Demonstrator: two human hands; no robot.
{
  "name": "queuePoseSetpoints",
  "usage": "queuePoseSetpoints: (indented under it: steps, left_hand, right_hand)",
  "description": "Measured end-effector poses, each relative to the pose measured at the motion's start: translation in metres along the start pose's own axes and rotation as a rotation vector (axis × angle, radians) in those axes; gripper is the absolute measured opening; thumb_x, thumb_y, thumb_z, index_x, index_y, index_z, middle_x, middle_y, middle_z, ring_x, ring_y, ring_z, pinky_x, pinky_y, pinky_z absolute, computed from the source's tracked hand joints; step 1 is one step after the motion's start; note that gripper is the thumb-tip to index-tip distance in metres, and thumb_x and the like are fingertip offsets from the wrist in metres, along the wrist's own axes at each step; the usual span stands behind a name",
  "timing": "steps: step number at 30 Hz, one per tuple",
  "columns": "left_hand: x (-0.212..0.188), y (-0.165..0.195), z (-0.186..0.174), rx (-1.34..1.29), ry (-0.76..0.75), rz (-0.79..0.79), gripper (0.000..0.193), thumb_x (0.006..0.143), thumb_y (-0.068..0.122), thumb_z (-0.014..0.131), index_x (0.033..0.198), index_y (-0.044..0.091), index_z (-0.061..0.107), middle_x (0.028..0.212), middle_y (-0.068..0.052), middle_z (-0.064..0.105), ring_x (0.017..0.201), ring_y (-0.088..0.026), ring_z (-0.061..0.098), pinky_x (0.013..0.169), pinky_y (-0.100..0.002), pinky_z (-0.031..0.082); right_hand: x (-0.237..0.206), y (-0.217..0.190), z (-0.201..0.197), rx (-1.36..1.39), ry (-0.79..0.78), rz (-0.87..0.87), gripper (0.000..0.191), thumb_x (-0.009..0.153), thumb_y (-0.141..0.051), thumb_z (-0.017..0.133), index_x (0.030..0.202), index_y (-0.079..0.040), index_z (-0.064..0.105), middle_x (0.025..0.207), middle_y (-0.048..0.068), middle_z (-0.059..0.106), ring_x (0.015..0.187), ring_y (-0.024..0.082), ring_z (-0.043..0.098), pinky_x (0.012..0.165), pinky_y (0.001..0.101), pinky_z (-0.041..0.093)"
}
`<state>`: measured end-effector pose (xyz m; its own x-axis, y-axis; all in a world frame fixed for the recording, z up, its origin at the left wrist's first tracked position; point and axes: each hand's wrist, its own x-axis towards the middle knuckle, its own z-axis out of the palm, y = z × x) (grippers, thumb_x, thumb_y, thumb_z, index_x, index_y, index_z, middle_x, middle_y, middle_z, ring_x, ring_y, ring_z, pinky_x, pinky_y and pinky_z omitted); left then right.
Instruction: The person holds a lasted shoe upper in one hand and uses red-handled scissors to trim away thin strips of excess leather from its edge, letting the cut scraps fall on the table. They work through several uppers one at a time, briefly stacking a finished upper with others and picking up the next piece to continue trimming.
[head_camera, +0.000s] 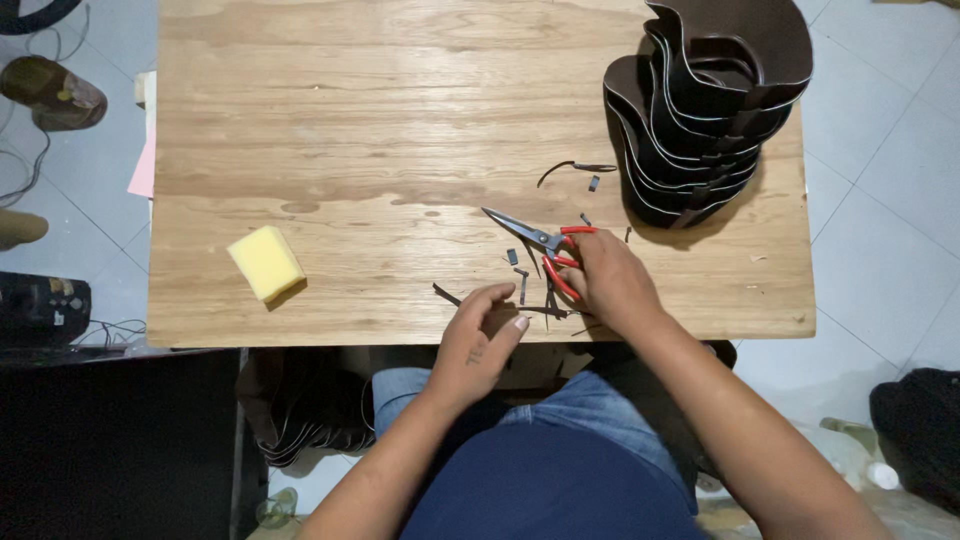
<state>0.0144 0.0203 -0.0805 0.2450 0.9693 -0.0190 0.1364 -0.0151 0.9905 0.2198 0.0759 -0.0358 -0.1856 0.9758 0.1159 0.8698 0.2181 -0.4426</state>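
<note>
Right hand (610, 280) closed on red-handled steel scissors (545, 245), blades pointing to ten o'clock. Left hand (480, 335) at seven o'clock pinching thin dark leather strip (520, 310) flat on pale wooden table (400, 120), steadying it.

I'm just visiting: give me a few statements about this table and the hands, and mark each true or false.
1. The right hand grips red-handled scissors. True.
2. A yellow sponge lies on the wooden table. True.
3. The left hand holds the sponge. False: it rests near the table edge, by dark scraps.
4. The stack of dark curved pieces sits at the table's left. False: far right corner.
</note>
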Motion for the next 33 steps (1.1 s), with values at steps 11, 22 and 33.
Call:
queuePoseSetpoints:
  steps: [11,22,33]
  left_hand:
    - [0.011,0.0,-0.003,-0.183,-0.024,-0.136,0.041,0.093,0.015,0.068,0.129,-0.003,0.059,0.12,-0.012,0.065,0.112,-0.017,0.064,0.098,-0.03,0.052]
    - [0.052,0.037,-0.026,-0.377,0.052,-0.554,0.027,0.099,0.014,0.058,0.121,-0.001,0.055,0.085,-0.012,0.07,0.064,-0.015,0.068,0.049,-0.026,0.051]
    - [0.053,0.044,-0.027,-0.417,0.073,-0.548,0.019,0.099,0.013,0.058,0.114,0.001,0.057,0.082,-0.012,0.071,0.063,-0.015,0.067,0.049,-0.026,0.052]
  right_hand:
    - [0.001,0.007,-0.01,0.015,-0.109,0.061,0.036,0.083,-0.017,0.077,0.115,-0.004,0.066,0.11,0.017,0.065,0.102,0.036,0.062,0.089,0.0453,0.052]
    - [0.071,0.064,-0.145,-0.542,0.069,0.035,0.036,0.086,-0.023,0.085,0.119,-0.015,0.074,0.102,0.01,0.073,0.108,0.032,0.063,0.115,0.0538,0.031]
    - [0.076,0.053,-0.135,-0.674,-0.1,0.008,0.049,0.08,-0.032,0.081,0.126,-0.017,0.073,0.111,0.009,0.074,0.113,0.029,0.065,0.104,0.0461,0.043]
